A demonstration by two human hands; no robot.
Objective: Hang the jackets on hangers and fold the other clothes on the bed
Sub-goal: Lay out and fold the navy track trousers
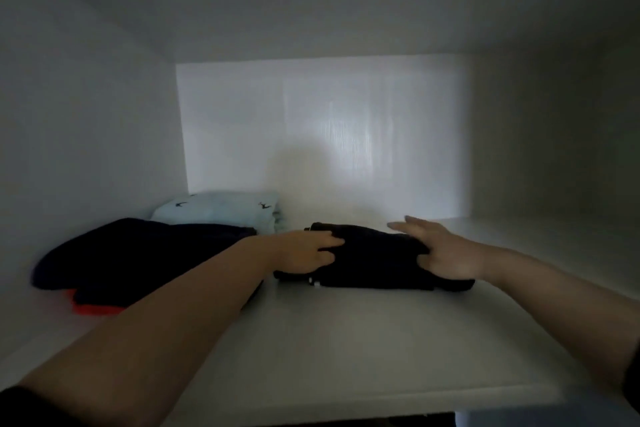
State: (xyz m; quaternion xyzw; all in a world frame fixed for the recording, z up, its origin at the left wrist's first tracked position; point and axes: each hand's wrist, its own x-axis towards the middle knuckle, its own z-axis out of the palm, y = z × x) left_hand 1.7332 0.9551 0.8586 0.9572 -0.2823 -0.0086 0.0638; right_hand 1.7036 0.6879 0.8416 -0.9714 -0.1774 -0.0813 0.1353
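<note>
A folded black garment (374,258) lies on the white wardrobe shelf (346,340), near the middle. My left hand (304,253) holds its left end, with fingers pinched into the fold. My right hand (443,250) rests on its right end: the fingers lie straight over the top and the thumb presses against the front side. Both forearms reach in from the bottom corners of the view.
A dark navy folded garment (138,253) sits at the left of the shelf, with a red-orange piece (93,308) showing beneath it. Behind it lies a folded light blue garment (221,211) with small dark motifs. White walls enclose the shelf on three sides.
</note>
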